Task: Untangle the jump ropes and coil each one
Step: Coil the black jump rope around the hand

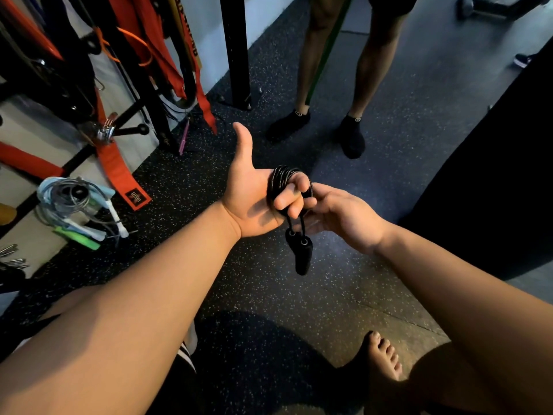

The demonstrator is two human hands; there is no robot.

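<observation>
Currently: left fingers [288,202] curled tight round a black jump rope [276,182], wound in several small loops over them. Thumb stuck straight out, clear of the coil. Left hand [248,199] palm up. Two black handles [302,256] dangle side by side on short lengths of cord just below the fist. Right hand [344,214] up against the coil's right side, fingers bent toward it and touching; cannot tell whether they grip, the left fingers cover that spot. All held in the air above the speckled floor [269,295]. Bare foot [384,356] below. Far left on the floor, a bundle of pale ropes [74,202], white and green handles. Orange straps [119,166] hang beside it. Another person's legs [353,136] stand beyond.
</observation>
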